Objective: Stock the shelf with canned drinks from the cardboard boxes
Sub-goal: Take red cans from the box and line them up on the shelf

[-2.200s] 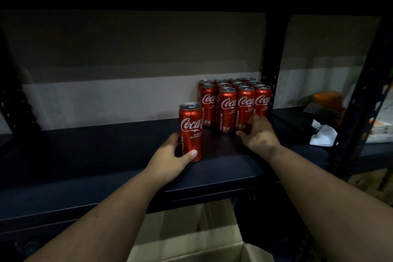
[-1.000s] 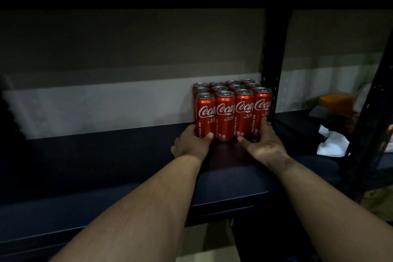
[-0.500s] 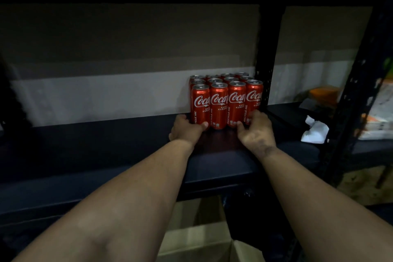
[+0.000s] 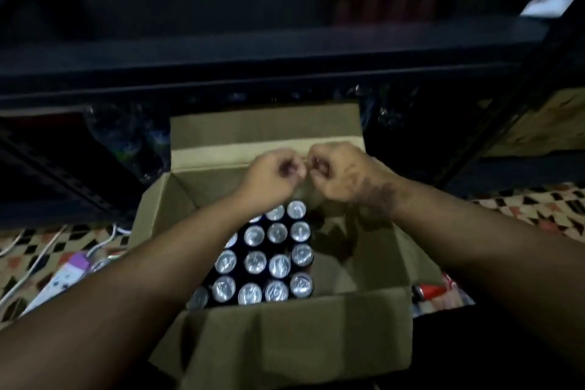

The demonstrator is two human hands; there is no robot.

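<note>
Head view, left to right: left hand (image 4: 274,175) and right hand (image 4: 340,171) hover over the open cardboard box (image 4: 294,329), each grip curled narrow on nothing that I can make out. Smooth round silver-topped cans (image 4: 274,264) fill its left side below the dark flat shelf (image 4: 190,41); best to lower each hand onto an edge can and lift straight up
</note>
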